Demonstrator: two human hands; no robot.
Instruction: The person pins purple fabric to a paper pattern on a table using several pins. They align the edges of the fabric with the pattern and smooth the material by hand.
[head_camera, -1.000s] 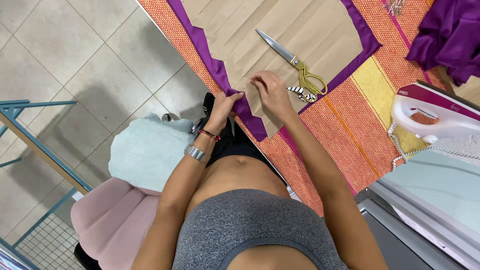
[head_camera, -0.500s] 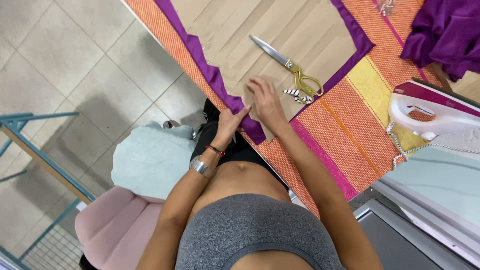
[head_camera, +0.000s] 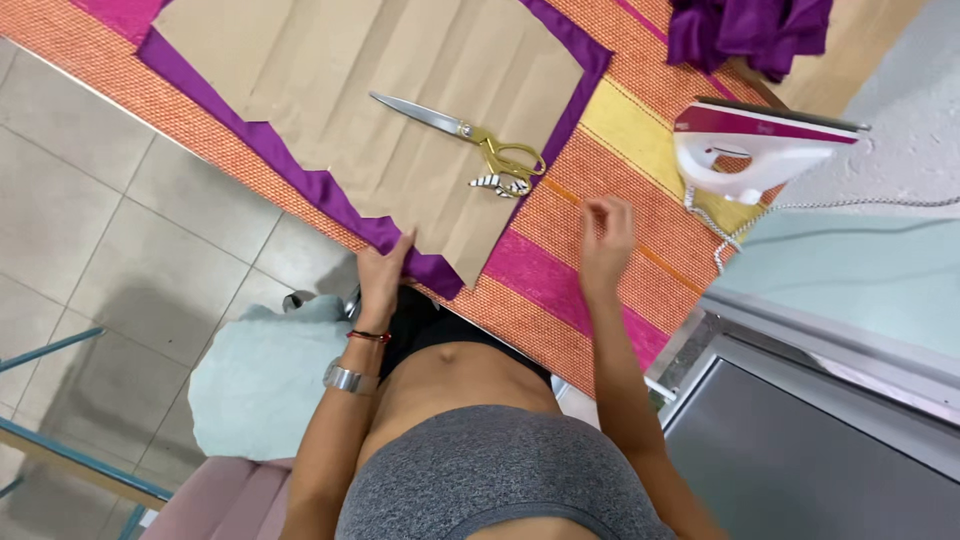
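My left hand (head_camera: 384, 268) rests on the near edge of a purple fabric (head_camera: 300, 172) that lies under a brown paper pattern (head_camera: 380, 60); its fingers press the purple cloth at the table's edge. My right hand (head_camera: 604, 238) hovers over the orange and pink striped cloth (head_camera: 600, 180), fingers loosely curled, holding nothing I can see. Scissors with gold handles (head_camera: 462, 134) lie on the paper between the two hands, a little farther away.
A white and magenta iron (head_camera: 760, 150) stands at the right with its cord trailing. More purple fabric (head_camera: 750, 30) is bunched at the top right. A pale blue cloth (head_camera: 265, 375) and a pink seat (head_camera: 215, 505) lie below left, over tiled floor.
My right hand left the paper pattern near the scissors and moved right over the striped cloth. My left hand stays on the purple edge. The camera view shifted.
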